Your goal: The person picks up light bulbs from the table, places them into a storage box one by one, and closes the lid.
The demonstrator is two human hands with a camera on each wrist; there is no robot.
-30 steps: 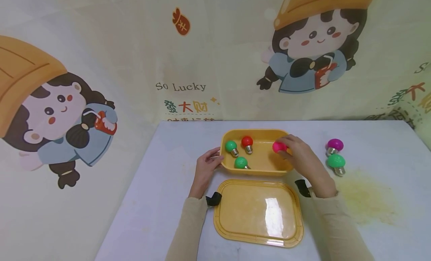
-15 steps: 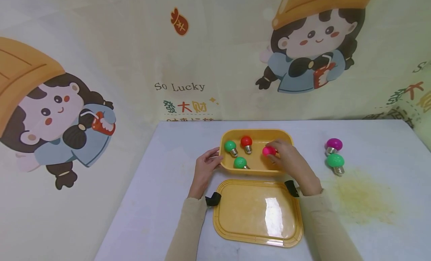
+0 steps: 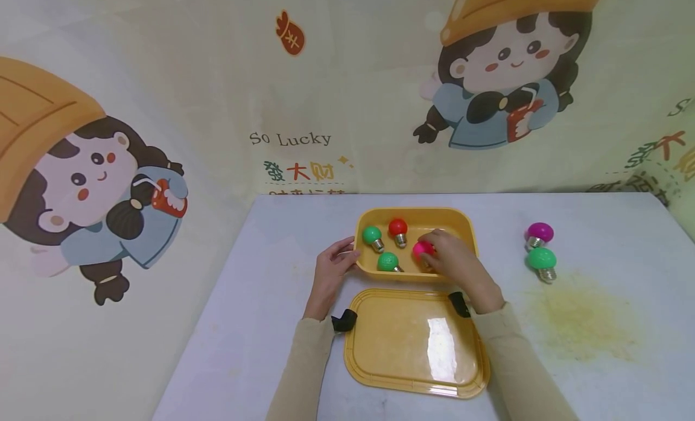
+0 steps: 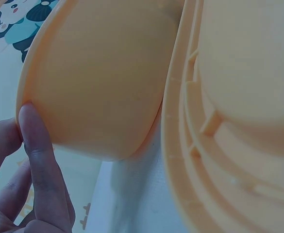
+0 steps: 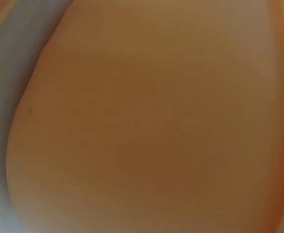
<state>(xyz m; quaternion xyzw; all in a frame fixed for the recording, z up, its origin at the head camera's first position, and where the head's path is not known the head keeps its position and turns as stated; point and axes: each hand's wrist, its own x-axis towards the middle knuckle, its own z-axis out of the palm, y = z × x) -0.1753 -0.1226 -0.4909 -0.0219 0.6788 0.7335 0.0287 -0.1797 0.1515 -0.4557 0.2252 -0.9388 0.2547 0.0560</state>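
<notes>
My left hand [image 3: 332, 275] pinches the left rim of a yellow plastic container [image 3: 417, 277]; in the left wrist view the thumb [image 4: 35, 128] lies on the near side of its wall, with fingers behind. Over the container's floor, my right hand [image 3: 458, 267] holds a pink light bulb [image 3: 422, 250] by its round head, its base partly hidden by the fingers. Left of it inside the container lie a red bulb [image 3: 398, 227], a green bulb [image 3: 372, 234] and a textured green bulb [image 3: 388, 262]. The right wrist view is filled by the container's wall [image 5: 146, 116].
A yellow lid [image 3: 399, 348] lies flat in front of the container, under the forearms. On the white table [image 3: 244, 324] to the right, a purple bulb [image 3: 540, 232] and another green bulb [image 3: 542, 259] lie close together. A patterned cloth [image 3: 380, 107] hangs behind.
My right hand has moved left and slightly nearer with the pink bulb, from the container's right end toward its middle. The left hand stays at the rim.
</notes>
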